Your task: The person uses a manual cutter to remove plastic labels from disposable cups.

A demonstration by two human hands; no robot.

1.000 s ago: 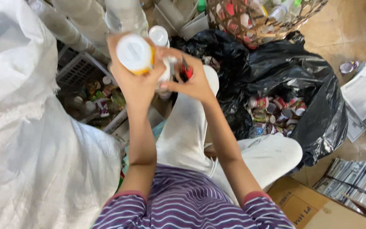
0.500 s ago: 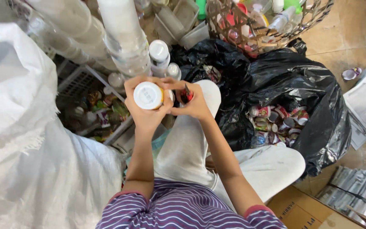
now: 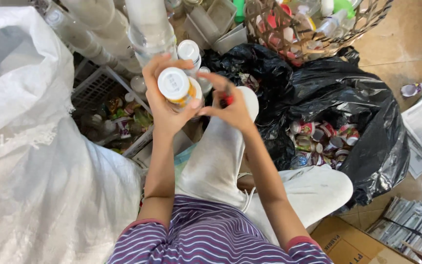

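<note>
From the head view I see my left hand (image 3: 164, 105) wrapped around a small white bottle (image 3: 178, 88), its flat end turned up toward the camera and its long axis running away down into the palm. My right hand (image 3: 233, 105) sits just to the right of the bottle, pinched narrow on a small red thing (image 3: 227, 99) I cannot identify. The black bag (image 3: 367, 127) of little pots lies farther right of the bottle, the white sack (image 3: 35, 171) to its left.

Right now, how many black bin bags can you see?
2, though their folds run together. One bag lies open at the right with small cups inside; the other sits behind the right hand, below the basket. More may be hidden.
</note>
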